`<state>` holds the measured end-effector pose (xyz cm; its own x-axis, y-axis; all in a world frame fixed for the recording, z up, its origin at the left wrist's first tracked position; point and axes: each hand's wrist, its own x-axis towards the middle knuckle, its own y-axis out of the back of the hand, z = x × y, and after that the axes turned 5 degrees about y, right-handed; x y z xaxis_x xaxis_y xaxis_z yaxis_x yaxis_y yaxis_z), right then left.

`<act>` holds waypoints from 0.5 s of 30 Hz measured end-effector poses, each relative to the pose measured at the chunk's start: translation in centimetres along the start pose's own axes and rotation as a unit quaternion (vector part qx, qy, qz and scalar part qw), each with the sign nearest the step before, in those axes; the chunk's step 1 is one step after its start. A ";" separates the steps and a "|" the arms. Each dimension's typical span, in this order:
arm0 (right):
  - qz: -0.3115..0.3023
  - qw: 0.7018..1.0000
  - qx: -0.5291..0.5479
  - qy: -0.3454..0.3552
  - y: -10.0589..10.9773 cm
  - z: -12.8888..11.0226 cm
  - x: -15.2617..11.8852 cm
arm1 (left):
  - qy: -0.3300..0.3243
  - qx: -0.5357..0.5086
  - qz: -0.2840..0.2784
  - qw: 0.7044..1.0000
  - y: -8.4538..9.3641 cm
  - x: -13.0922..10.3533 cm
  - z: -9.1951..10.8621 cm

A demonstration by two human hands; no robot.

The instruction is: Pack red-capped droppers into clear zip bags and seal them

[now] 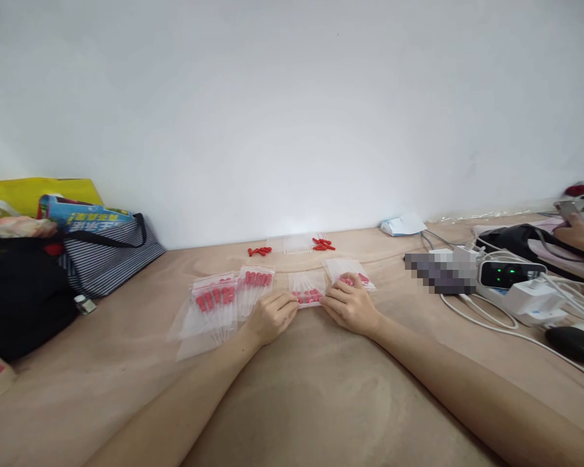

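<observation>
Between my hands lies a clear zip bag [307, 283] holding several red-capped clear droppers, its open-edge strip toward me. My left hand [274, 316] is closed on the bag's near left corner. At the near right corner, my right hand [349, 305] pinches the same edge. Another bag [365, 279] with red-capped pieces lies just beyond my right hand, partly covered by it. Filled bags [217, 298] overlap to the left, beside one more filled bag [257, 279].
Loose red caps [259, 251] and more red caps [324, 244] lie near the wall, with clear tubes [298, 246] between them. Bags, including a striped one [111, 253], stand left. Chargers [528, 298] and cables crowd the right; a person's hand [577, 230] holds a phone.
</observation>
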<state>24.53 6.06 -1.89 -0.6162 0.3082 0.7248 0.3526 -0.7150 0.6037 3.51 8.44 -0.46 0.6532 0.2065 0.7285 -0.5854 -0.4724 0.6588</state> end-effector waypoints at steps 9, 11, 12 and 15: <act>0.029 0.999 0.015 0.011 -0.9 -0.6 0.7 | -0.005 -0.018 0.037 0.999 -0.4 0.1 0.1; 0.028 0.999 0.016 0.009 -1.0 -0.7 0.8 | -0.004 -0.014 0.032 0.999 -0.6 0.2 0.2; 0.026 0.999 0.017 0.008 -1.0 -0.8 0.8 | -0.004 -0.011 0.028 1.000 -0.7 0.2 0.2; 0.021 1.000 0.018 0.002 -1.0 -1.0 1.1 | -0.009 -0.001 0.014 1.000 -0.8 0.3 0.4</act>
<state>22.75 6.51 -2.05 -0.6032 0.2746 0.7488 0.4034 -0.7049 0.5835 4.33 8.55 -0.86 0.6446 0.1785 0.7434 -0.6048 -0.4758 0.6386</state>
